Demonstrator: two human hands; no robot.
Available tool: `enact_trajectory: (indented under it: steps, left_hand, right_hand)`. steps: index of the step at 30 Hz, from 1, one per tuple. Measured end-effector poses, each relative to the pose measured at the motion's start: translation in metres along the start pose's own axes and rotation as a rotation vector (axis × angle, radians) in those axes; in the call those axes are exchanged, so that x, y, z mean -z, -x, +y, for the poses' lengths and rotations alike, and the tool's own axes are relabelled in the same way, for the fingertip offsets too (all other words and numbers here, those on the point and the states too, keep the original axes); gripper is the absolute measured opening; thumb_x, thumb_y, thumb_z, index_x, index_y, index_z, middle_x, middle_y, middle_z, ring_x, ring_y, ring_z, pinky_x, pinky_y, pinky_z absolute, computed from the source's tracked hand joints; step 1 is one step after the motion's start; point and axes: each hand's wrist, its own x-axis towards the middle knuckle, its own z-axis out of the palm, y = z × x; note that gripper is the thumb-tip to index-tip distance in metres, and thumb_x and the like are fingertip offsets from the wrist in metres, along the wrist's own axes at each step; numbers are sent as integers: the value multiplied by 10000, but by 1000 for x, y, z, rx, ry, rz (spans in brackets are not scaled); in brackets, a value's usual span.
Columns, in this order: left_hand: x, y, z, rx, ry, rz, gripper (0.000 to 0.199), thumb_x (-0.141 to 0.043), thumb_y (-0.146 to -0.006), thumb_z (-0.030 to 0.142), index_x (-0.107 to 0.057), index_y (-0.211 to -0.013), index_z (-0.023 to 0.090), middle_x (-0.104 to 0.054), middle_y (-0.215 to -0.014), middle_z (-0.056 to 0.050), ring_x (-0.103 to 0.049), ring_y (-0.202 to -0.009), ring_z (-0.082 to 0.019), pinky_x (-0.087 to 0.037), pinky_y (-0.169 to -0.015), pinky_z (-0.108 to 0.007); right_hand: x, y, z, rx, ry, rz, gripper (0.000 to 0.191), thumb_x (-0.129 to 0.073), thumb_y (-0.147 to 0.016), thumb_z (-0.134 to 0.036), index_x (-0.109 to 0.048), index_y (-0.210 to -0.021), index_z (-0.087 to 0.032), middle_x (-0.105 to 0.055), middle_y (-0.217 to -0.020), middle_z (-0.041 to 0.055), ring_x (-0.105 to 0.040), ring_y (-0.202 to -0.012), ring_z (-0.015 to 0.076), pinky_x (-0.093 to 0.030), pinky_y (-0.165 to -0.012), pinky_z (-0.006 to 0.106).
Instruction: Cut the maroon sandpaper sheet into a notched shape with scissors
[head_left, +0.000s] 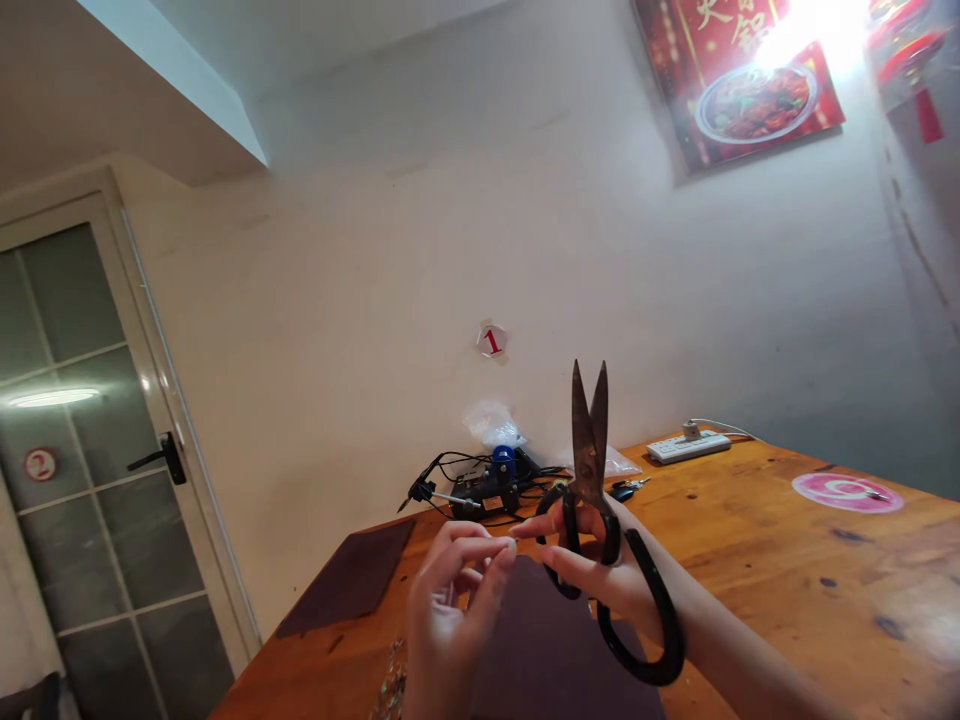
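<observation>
Black scissors (589, 470) stand upright in the right hand (611, 585), points up and blades parted in a narrow V, the fingers closed around the handles and one long loop (649, 640) curving down past the palm. Holding them this high and upright looks sound: the points stay clear of the other hand, and a firm grip on the handles should keep the blades steady. Just beside them, the left hand (450, 620) draws its fingertips into a narrow pinch, with a pale speck (511, 545) at the tips, too small to tell whether it is held. Below both hands lies a dark sheet (547, 640), with a second sheet (345, 580) on the table (765, 530) left of the left hand. Beyond the right hand are keys (628, 488), and further off are black wires (450, 470), a plastic bag (489, 424) and a power strip (688, 446), with a glass door (90, 450) far left of both hands
</observation>
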Motion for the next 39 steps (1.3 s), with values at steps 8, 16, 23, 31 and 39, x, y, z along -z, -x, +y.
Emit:
enact_trajectory:
  steps: [8, 16, 23, 31, 39]
  left_hand:
    - [-8, -3, 2, 309, 154, -56, 231, -710, -709, 405, -673, -658, 183, -567, -676, -16, -503, -546, -119, -429, -441, -207]
    - [-13, -1, -2, 311, 168, -126, 277, -669, -748, 446, -658, -678, 179, -550, -712, -23, -487, -543, -116, -408, -435, -209]
    - [-18, 4, 2, 53, -107, -42, 155, -635, -798, 330, -673, -719, 202, -604, -734, -32, -553, -563, -125, -435, -478, -208]
    - [-18, 4, 2, 52, -160, -92, 160, -615, -816, 317, -692, -729, 208, -661, -699, -41, -598, -608, -154, -437, -502, -221]
    - [-6, -4, 5, 451, 239, -34, 269, -735, -687, 436, -669, -680, 175, -596, -578, 2, -531, -505, -119, -441, -452, -213]
  right_hand:
    - [-9, 3, -4, 113, 93, 113, 176, -597, -713, -373, -556, -762, -209, -674, -718, 38, -622, -635, 190, -483, -565, 286]
    - [-5, -1, 0, 126, 116, 145, 168, -595, -701, -357, -547, -770, -211, -687, -735, 44, -651, -678, 215, -500, -621, 318]
    - [-4, -1, 3, 193, 193, 123, 116, -570, -736, -291, -490, -782, -219, -653, -704, 14, -620, -625, 169, -481, -576, 269]
    - [-4, -3, 8, 187, 220, 121, 143, -553, -734, -304, -471, -812, -216, -648, -684, 19, -611, -568, 164, -472, -530, 260]
    - [4, 0, 1, 47, 136, -122, 360, -485, -857, -547, -509, -773, -198, -582, -696, 23, -523, -603, 155, -434, -583, 289]
